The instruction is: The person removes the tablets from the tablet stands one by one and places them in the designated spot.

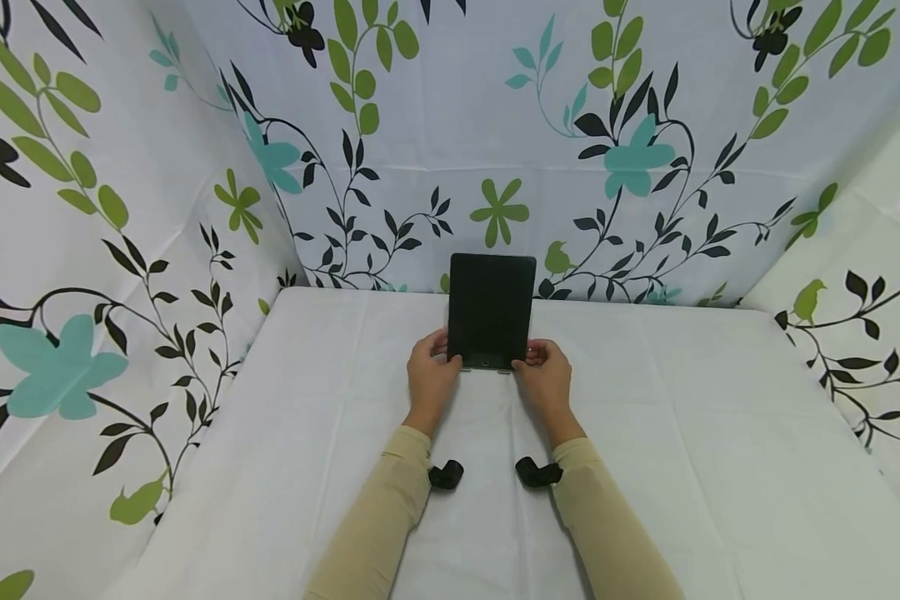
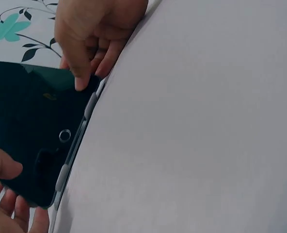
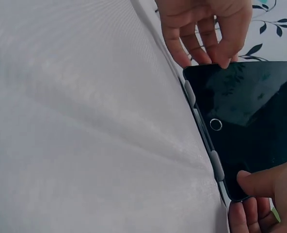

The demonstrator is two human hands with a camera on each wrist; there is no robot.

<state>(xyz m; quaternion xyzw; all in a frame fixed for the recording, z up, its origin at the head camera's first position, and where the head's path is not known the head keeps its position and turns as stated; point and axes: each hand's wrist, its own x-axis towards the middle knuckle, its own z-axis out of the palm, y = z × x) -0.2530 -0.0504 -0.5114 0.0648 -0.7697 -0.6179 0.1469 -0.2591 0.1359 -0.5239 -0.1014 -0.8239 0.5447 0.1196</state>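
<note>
A black tablet (image 1: pixel 491 310) with a dark screen leans back near the table's far edge, its round home button (image 3: pixel 216 124) toward the person. Two grey lips (image 2: pixel 90 106) hook over its lower edge, part of a thin stand mostly hidden behind it. My left hand (image 1: pixel 431 377) grips the lower left corner, thumb on the front face and fingers around the side. At the lower right corner, my right hand (image 1: pixel 547 377) pinches the tablet the same way, thumb in front. The left wrist view shows the screen reflecting patches of the surroundings.
A white cloth (image 1: pixel 645 467) covers the table, with faint creases. Patterned curtains (image 1: pixel 450 133) with leaves, flowers and birds stand behind and on both sides. A black camera mount (image 1: pixel 446 475) sits at the left wrist, another mount (image 1: pixel 537 472) at the right.
</note>
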